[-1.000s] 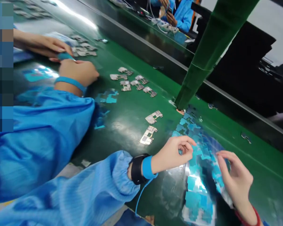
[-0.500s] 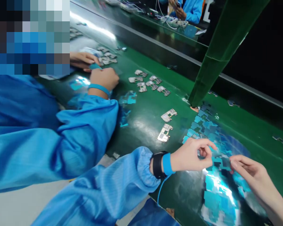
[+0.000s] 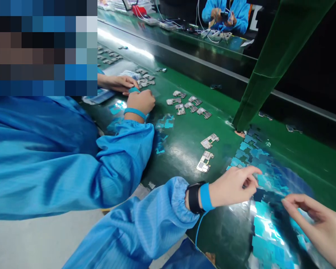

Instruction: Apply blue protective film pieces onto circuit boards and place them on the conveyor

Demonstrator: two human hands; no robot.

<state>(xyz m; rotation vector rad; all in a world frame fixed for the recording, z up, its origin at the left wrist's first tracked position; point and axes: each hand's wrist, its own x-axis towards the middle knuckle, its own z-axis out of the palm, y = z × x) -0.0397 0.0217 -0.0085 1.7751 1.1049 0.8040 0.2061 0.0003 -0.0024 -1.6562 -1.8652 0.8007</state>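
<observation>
My left hand (image 3: 233, 186), with a black band and a blue strap with a cord at the wrist, is over the near end of a spread of blue film pieces (image 3: 268, 224). Its thumb and fingertips are pinched together; whatever is between them is too small to tell. To its right, my right hand (image 3: 313, 220) has its thumb and index finger pressed together above the same film pieces, and what they hold is hidden. The two hands are a short gap apart. Two metal-coloured circuit boards (image 3: 205, 161) lie on the green tabletop (image 3: 182, 160) beyond my left wrist.
At the left, a person in a blue smock (image 3: 123, 149) has both hands (image 3: 140, 102) close together over the table. Several small boards (image 3: 190, 107) lie near those hands. A green post (image 3: 257, 71) rises at the table's back. Another person (image 3: 226, 16) sits across, behind a dark ledge.
The view has swung left, so the table and hands appear farther right and slightly lower. The gap between my fingertips is slightly wider. Both my hands keep their pinched shape.
</observation>
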